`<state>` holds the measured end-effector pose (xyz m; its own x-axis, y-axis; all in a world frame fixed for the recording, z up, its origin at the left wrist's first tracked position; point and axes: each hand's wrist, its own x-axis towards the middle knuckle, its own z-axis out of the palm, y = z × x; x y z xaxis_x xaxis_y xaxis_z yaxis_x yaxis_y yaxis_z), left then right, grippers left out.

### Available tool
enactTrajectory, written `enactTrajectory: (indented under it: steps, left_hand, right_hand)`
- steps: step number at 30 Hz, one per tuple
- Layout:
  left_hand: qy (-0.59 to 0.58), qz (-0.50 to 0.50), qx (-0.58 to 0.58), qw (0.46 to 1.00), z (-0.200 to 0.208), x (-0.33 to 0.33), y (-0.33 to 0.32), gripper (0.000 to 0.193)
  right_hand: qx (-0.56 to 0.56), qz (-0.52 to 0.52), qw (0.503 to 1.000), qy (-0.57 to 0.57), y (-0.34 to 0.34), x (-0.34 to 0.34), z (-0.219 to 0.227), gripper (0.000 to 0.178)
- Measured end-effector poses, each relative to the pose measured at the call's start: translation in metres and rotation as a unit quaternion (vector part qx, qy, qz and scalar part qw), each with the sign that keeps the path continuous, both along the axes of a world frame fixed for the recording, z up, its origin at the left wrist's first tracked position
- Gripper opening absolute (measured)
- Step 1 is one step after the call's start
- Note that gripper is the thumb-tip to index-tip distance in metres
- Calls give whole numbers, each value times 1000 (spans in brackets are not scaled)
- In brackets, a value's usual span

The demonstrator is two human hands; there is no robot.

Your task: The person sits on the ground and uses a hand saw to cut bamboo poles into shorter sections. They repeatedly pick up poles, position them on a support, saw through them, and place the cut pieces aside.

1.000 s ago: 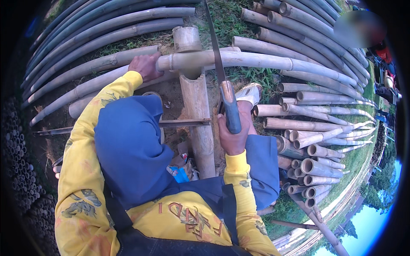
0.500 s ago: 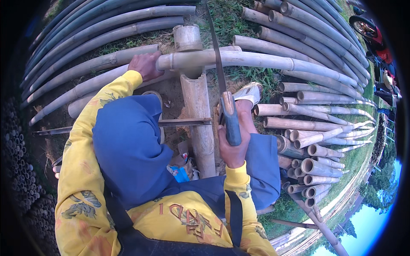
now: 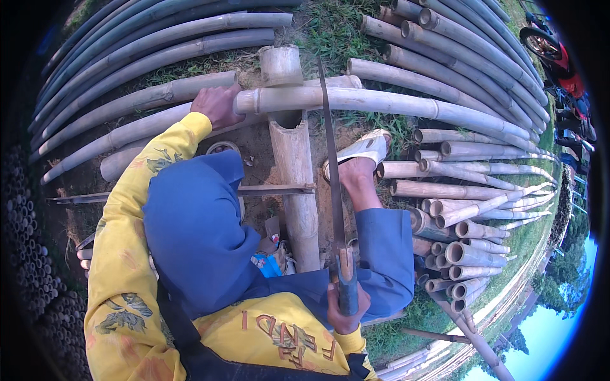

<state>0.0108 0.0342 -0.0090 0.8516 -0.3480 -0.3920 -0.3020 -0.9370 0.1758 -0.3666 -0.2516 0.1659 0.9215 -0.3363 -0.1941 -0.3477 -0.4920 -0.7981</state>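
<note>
My right hand is wrapped round the dark handle of a handsaw, low beside my right thigh. The long thin blade points away from me and crosses a pale bamboo pole. This pole lies sideways across an upright bamboo post with a notch cut in its upper part. At the pole's left end my left hand is closed against it, fingers curled and partly hidden. The post's top section shows just beyond the pole.
Rows of bamboo poles lie at the left, more bamboo poles at the right. My sandalled right foot stands beside the blade. A flat strip crosses the post. Further right is a red motorcycle.
My right hand has drawn the saw back toward my body, so the handle is lower in view. My left hand and the bamboo pole have hardly moved.
</note>
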Motion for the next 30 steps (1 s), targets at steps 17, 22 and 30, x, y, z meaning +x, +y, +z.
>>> enactTrajectory:
  steps: [17,22,30]
  left_hand:
    - [-29,8,-8,1000,3,-12,-6,53]
    - [6,10,-18,1000,7,-4,-4,51]
    - [-14,-7,-18,1000,4,-2,-8,54]
  right_hand:
    - [56,29,997,-44,0,72,-67,14]
    - [60,-9,997,-37,20,85,-63,13]
    - [80,-49,994,-53,25,87,-72,23]
